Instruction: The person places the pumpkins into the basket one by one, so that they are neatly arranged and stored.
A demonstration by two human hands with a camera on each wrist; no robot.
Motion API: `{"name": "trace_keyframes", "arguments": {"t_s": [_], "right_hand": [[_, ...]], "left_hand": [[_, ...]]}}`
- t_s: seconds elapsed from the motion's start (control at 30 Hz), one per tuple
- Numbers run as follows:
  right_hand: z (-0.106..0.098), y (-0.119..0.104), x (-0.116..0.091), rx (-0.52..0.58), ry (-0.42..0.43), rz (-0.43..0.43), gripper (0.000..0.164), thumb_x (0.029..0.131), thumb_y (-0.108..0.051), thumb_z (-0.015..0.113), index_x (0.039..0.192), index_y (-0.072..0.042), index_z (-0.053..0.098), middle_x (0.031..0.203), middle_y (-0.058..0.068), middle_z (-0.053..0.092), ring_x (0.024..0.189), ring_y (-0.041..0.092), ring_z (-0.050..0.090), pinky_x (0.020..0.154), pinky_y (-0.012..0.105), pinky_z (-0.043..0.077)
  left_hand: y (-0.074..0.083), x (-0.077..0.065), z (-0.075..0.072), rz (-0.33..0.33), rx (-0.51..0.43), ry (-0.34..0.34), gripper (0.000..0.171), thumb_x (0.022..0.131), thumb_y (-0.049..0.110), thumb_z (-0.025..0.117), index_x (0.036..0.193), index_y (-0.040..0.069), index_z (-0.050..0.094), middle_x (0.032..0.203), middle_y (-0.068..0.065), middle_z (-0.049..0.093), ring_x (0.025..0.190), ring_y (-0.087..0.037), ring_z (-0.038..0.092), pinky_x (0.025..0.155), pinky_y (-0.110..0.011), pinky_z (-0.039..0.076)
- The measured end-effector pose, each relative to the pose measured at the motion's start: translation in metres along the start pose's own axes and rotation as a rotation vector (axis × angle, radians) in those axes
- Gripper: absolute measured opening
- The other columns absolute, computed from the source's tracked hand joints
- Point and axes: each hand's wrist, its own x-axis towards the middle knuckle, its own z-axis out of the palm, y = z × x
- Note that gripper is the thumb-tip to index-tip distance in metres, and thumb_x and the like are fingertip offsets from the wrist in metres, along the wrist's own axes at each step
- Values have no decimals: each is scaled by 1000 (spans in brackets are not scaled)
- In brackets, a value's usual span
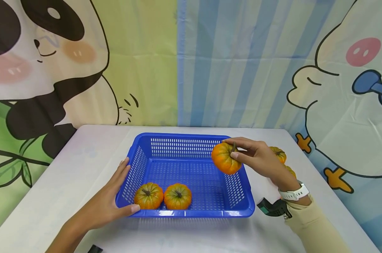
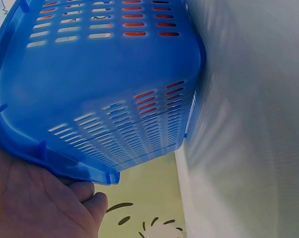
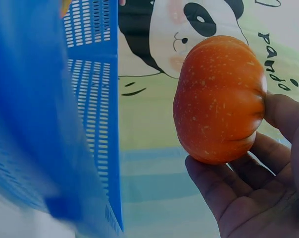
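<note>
A blue plastic basket [image 1: 184, 213] with slotted walls stands on the table. Two small orange-green pumpkins, a left one [image 1: 148, 196] and a right one [image 1: 177, 196], lie side by side in its near left part. My right hand [image 1: 257, 156] pinches another small pumpkin [image 1: 225, 159] by its stem side, over the basket's right wall. In the right wrist view the smooth orange underside of this pumpkin [image 3: 220, 99] shows between thumb and fingers. My left hand [image 1: 110, 196] rests on the basket's left rim, thumb at the near corner; its fingertips [image 2: 96, 204] reach along under the rim.
More pumpkins [image 1: 278, 154] sit on the white table [image 1: 99, 147] right of the basket, partly hidden behind my right hand and wrist. A black wrist device [image 1: 274, 208] sticks out beside the right sleeve. A cartoon-printed curtain [image 1: 235, 63] hangs behind the table.
</note>
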Motion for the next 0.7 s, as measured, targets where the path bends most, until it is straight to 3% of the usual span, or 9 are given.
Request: {"name": "trace_keyframes", "arguments": {"t_s": [0.2, 0.47, 0.7], "right_hand": [[3, 6, 15, 5, -54, -101, 36, 95, -3, 62, 130, -3, 62, 129, 13, 59, 110, 27, 60, 87, 31, 54], [9, 6, 26, 18, -102, -44, 33, 95, -11, 63, 129, -11, 64, 124, 6, 61, 105, 22, 62, 86, 32, 55], [13, 6, 34, 39, -177, -32, 34, 95, -12, 64, 129, -7, 63, 122, 9, 63, 100, 23, 64, 81, 34, 57]], "left_hand": [[-1, 0, 0, -7, 7, 0, 108, 78, 47, 74, 157, 12, 8, 163, -1, -4, 145, -40, 10, 96, -73, 29], [0, -1, 0, -8, -3, 0, 108, 79, 46, 74, 157, 12, 8, 163, -1, -4, 145, -40, 10, 96, -74, 29], [1, 0, 1, -9, -4, 1, 108, 79, 47, 73, 157, 12, 8, 163, -2, -4, 144, -42, 12, 95, -74, 29]]}}
